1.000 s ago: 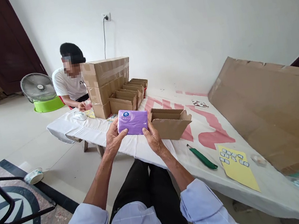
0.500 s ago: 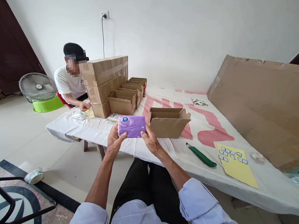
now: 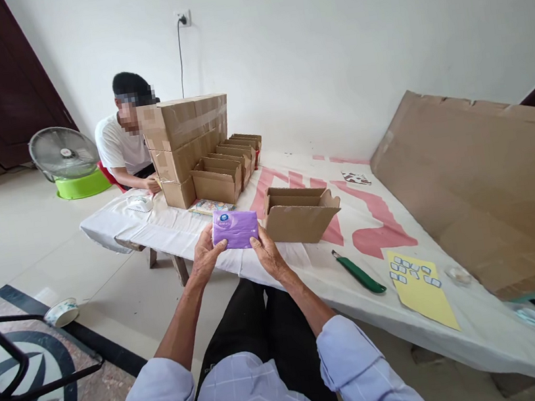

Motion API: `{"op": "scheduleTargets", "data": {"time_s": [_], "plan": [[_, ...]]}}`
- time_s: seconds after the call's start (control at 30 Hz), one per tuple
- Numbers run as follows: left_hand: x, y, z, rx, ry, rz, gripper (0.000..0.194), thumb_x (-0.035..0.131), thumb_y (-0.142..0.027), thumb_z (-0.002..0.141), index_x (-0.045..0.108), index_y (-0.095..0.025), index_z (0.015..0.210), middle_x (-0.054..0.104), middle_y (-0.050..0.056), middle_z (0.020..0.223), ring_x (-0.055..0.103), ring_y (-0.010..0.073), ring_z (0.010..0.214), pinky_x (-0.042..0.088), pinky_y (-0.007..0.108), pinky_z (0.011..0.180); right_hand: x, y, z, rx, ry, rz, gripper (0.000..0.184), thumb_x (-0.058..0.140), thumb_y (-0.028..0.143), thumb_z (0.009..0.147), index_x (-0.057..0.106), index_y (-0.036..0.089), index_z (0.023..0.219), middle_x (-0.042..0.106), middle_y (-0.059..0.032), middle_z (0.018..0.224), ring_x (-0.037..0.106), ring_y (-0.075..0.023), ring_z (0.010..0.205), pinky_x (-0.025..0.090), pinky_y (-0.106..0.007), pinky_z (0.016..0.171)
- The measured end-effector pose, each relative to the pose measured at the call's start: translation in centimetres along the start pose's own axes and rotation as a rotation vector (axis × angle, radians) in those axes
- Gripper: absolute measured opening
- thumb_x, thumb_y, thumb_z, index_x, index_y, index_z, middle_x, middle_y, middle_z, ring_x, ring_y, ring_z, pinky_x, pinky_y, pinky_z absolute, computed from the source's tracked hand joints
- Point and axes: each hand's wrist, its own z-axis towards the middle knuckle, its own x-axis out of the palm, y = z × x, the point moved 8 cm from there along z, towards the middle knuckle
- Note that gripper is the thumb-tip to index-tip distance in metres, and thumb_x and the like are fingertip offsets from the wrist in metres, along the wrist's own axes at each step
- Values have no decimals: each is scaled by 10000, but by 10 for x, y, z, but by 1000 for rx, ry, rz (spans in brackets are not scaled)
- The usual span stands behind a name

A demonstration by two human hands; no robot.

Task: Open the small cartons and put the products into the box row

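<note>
A purple tissue pack (image 3: 235, 230) with a round blue logo is held up between both hands, above the table's near edge. My left hand (image 3: 208, 254) grips its left end, thumb on the front face. At the other end, my right hand (image 3: 267, 251) clasps it the same way; the fingers behind the pack are hidden. Just right of and beyond the pack, an open cardboard box (image 3: 299, 216) stands on the table. A green utility knife (image 3: 358, 272) lies to its right, near a yellow sheet (image 3: 423, 295) bearing several small stickers.
Several open boxes (image 3: 217, 179) stand in a row beside stacked closed boxes (image 3: 178, 130). Behind the stack sits a person (image 3: 115, 145). A large cardboard sheet (image 3: 476, 197) leans at the right of the cloth-covered table (image 3: 307, 273). A fan (image 3: 64, 154) and a bowl (image 3: 62, 314) are at left.
The tissue pack has shifted slightly down and left in both hands, its face tilted a little. The seated person's hand has moved closer to the box stack, with the yellow sheet there now mostly hidden.
</note>
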Motion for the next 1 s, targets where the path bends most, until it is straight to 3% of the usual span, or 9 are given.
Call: {"op": "scheduleTargets", "data": {"time_s": [0.23,0.67,0.83,1.0], "plan": [[-4,12,1,-10,-3,-25,913,981,-520,781,606,-193,1547,684,163,1540,642,380,1417,624,414,1023,2,-12,-3,-17,32,-58,754,549,636,1068,496,236,1705,535,-129,1699,476,-312,1599,314,-480,1384],[-4,10,5,5,28,-17,897,970,-497,812,581,-186,1559,677,166,1553,611,381,1475,556,487,1183,1,-13,2,-33,28,-79,736,551,614,1075,484,253,1713,559,-138,1670,501,-329,1581,342,-540,1373],[2,-10,14,105,69,-20,840,964,-458,833,596,-207,1545,670,150,1566,607,363,1487,508,499,1252,2,5,8,-55,9,-25,838,591,659,1056,379,272,1768,487,-133,1738,480,-336,1603,392,-551,1350],[18,-44,23,176,158,-14,741,925,-406,896,609,-220,1540,665,137,1581,616,356,1489,521,490,1251,-1,36,16,-139,-41,-33,923,603,684,1054,252,287,1809,398,-107,1805,366,-319,1684,311,-546,1399]]}}
